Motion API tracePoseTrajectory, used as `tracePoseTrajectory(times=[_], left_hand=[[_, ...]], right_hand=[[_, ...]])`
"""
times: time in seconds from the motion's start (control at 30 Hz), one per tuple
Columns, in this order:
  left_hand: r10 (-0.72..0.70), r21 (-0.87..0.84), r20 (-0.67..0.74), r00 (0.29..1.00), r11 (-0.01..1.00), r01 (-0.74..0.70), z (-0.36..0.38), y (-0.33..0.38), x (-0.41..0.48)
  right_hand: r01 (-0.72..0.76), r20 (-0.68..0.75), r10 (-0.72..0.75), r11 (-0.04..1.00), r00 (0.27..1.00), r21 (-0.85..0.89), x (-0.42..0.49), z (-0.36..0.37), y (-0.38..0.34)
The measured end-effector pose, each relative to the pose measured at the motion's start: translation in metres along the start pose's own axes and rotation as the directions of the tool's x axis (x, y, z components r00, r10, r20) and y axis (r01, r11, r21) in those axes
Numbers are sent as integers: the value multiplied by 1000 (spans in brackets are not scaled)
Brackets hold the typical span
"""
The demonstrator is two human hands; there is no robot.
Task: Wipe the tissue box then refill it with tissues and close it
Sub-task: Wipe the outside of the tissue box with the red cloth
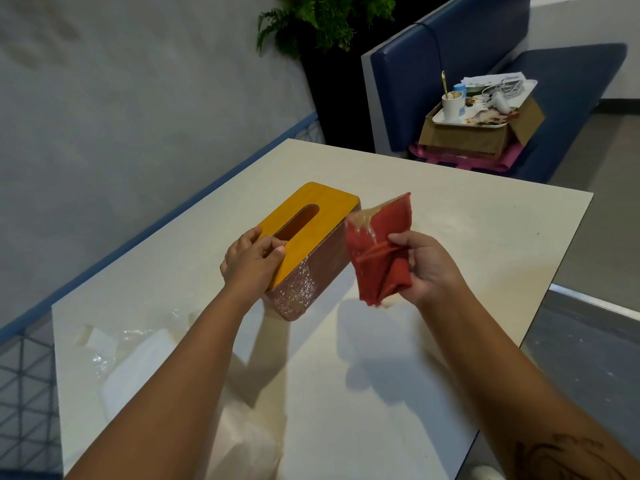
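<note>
A tissue box (320, 268) with a yellow slotted lid (311, 216) and dark red sides stands on the white table (450, 237). Its near end is smeared with pale residue. My left hand (251, 263) rests on the lid's near end, with fingers at the slot. Just right of the box, my right hand (427, 268) holds a red cloth (379, 251) in the air, and the cloth's upper part carries a pale smear. A pack of white tissues (138, 375) in clear wrap lies at the table's near left.
A blue bench seat (561, 98) behind the table holds a cardboard box (481, 136) with a tray, a cup and papers. A potted fern (325, 26) stands at the back. A wall with a blue rail runs along the table's left side.
</note>
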State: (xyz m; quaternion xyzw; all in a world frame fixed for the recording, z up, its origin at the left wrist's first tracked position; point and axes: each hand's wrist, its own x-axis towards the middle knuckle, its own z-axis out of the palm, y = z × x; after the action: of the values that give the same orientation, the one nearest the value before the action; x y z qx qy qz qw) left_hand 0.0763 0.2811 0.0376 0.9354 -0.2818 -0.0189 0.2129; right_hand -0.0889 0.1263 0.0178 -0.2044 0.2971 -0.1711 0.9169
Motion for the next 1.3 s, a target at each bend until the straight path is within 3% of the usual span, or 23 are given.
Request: tracePoseTrajectory(times=[0.23, 0.57, 0.73, 0.87, 1.03, 1.3], left_hand=[[3, -18, -6, 1000, 1000, -3, 0, -1, 0], [10, -3, -10, 1000, 1000, -10, 0, -1, 0], [14, 4, -9, 1000, 1000, -14, 2, -3, 1], [15, 4, -8, 1000, 1000, -15, 2, -3, 0], [17, 2, -7, 1000, 1000, -17, 2, -4, 0], [13, -37, -6, 1000, 999, -13, 0, -2, -1]], right_hand=[[-239, -39, 236, 952, 971, -190, -6, -8, 14], [-134, -74, 121, 969, 990, -208, -5, -18, 21], [-141, -37, 136, 948, 990, -284, -9, -19, 21], [25, -105, -63, 944, 992, -328, -6, -16, 23], [270, -161, -384, 839, 909, -473, 11, -3, 32], [299, -152, -569, 619, 808, -726, 45, 21, 55]])
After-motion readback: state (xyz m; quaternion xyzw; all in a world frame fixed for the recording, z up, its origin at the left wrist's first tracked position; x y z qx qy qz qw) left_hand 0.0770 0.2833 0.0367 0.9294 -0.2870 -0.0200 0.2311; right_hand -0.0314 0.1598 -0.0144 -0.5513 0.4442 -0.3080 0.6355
